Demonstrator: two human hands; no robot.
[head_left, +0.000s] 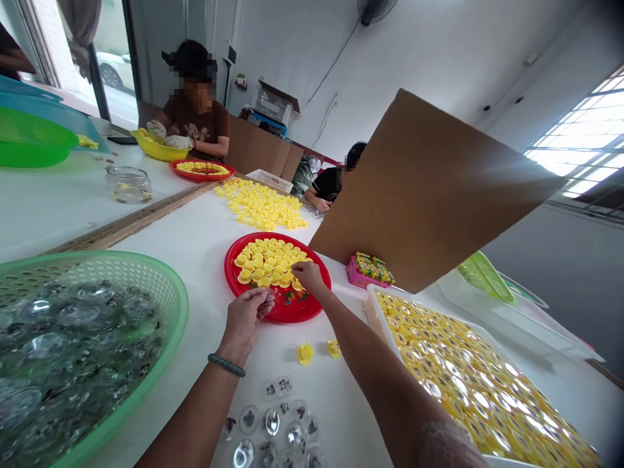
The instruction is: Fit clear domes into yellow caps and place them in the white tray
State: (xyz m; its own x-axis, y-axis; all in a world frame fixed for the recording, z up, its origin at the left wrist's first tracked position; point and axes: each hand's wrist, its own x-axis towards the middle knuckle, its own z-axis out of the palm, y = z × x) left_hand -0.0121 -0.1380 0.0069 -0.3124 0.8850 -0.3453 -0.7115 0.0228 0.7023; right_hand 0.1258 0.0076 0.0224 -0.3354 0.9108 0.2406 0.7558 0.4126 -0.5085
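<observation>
My left hand (245,320), a dark bead bracelet at its wrist, pinches a small clear plastic disc at the near-left rim of a red tray (307,311). Over the tray's right side, my right hand (310,275) has its fingertips closed at the edge of the small yellow plastic pieces (268,257); a yellow piece seems to be between them, partly hidden. Two yellow pieces (305,354) stand on the table below the tray. Between my forearms lie several clear discs (272,421) with small dark pictures.
A green basket (180,305) of clear discs is at left. At right, a white tray (377,318) holds rows of yellow pieces under a cardboard sheet (429,188). More yellow pieces (263,205) lie beyond. A gloved co-worker (209,130) handles a yellow bowl (168,153); another person sits behind the cardboard.
</observation>
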